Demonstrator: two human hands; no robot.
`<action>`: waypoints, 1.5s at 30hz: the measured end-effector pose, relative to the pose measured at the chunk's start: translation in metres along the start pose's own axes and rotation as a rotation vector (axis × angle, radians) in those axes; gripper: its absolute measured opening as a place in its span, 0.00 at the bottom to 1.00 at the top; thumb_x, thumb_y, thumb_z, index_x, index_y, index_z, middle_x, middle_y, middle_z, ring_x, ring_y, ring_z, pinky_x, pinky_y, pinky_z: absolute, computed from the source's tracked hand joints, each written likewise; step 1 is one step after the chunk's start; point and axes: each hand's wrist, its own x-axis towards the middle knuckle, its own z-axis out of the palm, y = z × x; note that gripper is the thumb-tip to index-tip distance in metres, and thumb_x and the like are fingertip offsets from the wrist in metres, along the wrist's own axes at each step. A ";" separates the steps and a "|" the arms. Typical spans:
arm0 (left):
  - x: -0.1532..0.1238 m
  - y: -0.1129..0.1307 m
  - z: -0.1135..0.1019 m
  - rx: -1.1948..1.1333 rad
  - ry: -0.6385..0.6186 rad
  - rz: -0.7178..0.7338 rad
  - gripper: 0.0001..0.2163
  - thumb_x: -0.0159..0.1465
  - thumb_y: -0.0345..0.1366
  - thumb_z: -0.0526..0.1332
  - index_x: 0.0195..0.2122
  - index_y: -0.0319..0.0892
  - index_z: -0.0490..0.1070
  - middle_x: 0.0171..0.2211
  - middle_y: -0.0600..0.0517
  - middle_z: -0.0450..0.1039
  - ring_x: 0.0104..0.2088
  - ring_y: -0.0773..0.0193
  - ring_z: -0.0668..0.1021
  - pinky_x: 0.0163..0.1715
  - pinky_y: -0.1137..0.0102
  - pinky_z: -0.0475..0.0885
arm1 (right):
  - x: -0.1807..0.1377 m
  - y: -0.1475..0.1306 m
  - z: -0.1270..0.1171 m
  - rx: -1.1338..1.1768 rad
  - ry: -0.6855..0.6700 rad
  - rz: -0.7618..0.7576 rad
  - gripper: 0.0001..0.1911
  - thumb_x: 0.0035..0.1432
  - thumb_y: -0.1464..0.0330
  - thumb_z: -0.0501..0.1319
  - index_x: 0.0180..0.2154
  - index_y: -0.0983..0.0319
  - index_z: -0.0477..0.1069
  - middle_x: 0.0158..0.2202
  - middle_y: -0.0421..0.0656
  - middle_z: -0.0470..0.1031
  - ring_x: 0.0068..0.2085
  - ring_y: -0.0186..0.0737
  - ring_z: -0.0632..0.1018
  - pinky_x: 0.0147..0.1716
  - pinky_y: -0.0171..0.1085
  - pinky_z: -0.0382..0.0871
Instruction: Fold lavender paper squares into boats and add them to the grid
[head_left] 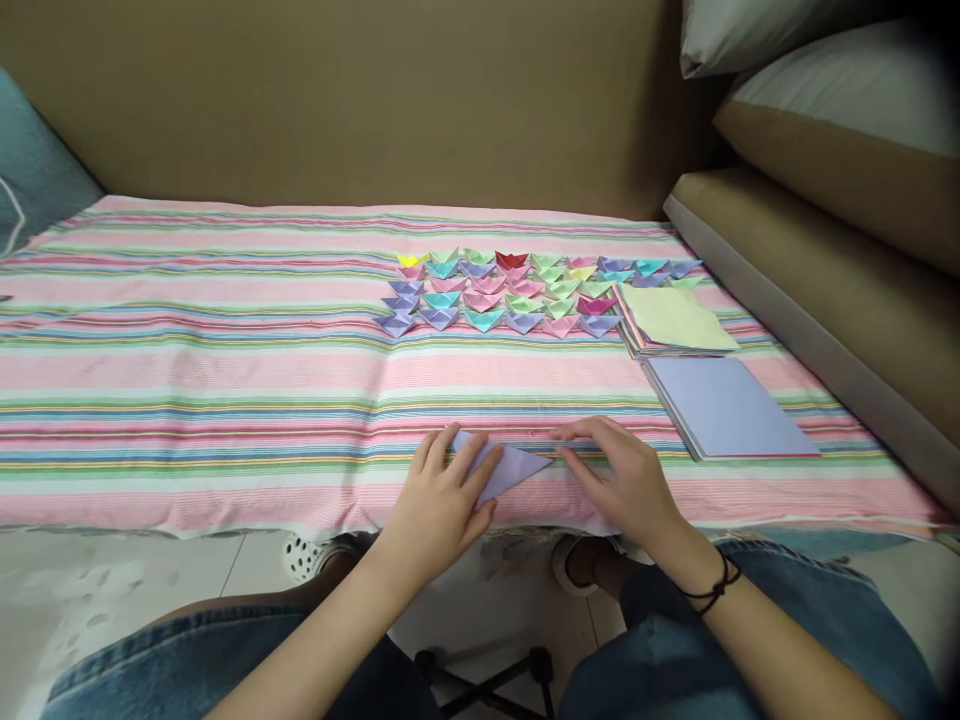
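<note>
Head view: 1 purple folded sheet (516,468), nr edge of cloth (187,372) closest to us; L hand (442,490) spread atop; R hand (626,475) by tip, narrow gap; we judge mid-fold, next needs edges aligned, firm crease

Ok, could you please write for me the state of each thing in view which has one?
Purple paper: folded to a point, lying on the cloth.
Left hand: fingers spread on the paper.
Right hand: thumb and forefinger apart, near the paper's tip.
Paper boats: folded, in rows.
Yellow-topped stack: top sheet uneven.
Purple-topped stack: top sheet flat.
Striped cloth: spread, slightly wrinkled.
</note>
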 end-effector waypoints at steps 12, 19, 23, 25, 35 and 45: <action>0.007 -0.008 -0.015 -0.119 0.236 0.051 0.10 0.64 0.30 0.51 0.40 0.39 0.71 0.38 0.46 0.76 0.42 0.57 0.76 0.44 0.62 0.69 | 0.024 -0.018 0.001 0.443 0.020 0.236 0.10 0.61 0.62 0.56 0.40 0.59 0.70 0.40 0.45 0.77 0.43 0.43 0.77 0.42 0.41 0.71; 0.016 -0.015 -0.030 -0.834 0.369 -0.475 0.12 0.65 0.37 0.50 0.28 0.40 0.69 0.23 0.54 0.69 0.25 0.67 0.72 0.26 0.73 0.68 | 0.029 -0.031 0.024 0.743 -0.213 0.353 0.25 0.49 0.61 0.66 0.50 0.57 0.65 0.51 0.47 0.71 0.51 0.44 0.73 0.50 0.44 0.68; 0.021 -0.011 -0.032 -1.152 0.270 -0.539 0.12 0.62 0.41 0.54 0.26 0.40 0.68 0.22 0.55 0.66 0.22 0.67 0.73 0.25 0.72 0.71 | 0.033 -0.039 0.032 0.845 -0.171 0.503 0.10 0.48 0.61 0.66 0.30 0.61 0.71 0.29 0.42 0.76 0.32 0.39 0.77 0.34 0.39 0.73; 0.022 -0.008 -0.031 -1.285 0.227 -0.573 0.12 0.61 0.42 0.56 0.27 0.40 0.69 0.23 0.55 0.67 0.22 0.67 0.74 0.25 0.72 0.72 | 0.036 -0.041 0.033 0.884 -0.161 0.572 0.11 0.46 0.62 0.67 0.25 0.61 0.70 0.23 0.39 0.73 0.26 0.36 0.75 0.27 0.36 0.71; 0.022 -0.009 -0.020 -1.721 0.210 -0.726 0.10 0.51 0.37 0.68 0.30 0.37 0.72 0.25 0.54 0.74 0.25 0.70 0.75 0.30 0.75 0.71 | 0.037 -0.043 0.037 1.207 -0.216 0.673 0.09 0.49 0.62 0.66 0.29 0.61 0.77 0.29 0.41 0.76 0.31 0.36 0.75 0.33 0.37 0.70; 0.024 0.000 -0.015 -1.503 0.448 -0.723 0.17 0.49 0.36 0.69 0.33 0.43 0.59 0.30 0.60 0.68 0.17 0.76 0.71 0.17 0.78 0.65 | 0.035 -0.045 0.046 1.392 -0.254 0.709 0.09 0.51 0.61 0.65 0.27 0.61 0.77 0.26 0.39 0.75 0.26 0.31 0.73 0.31 0.34 0.69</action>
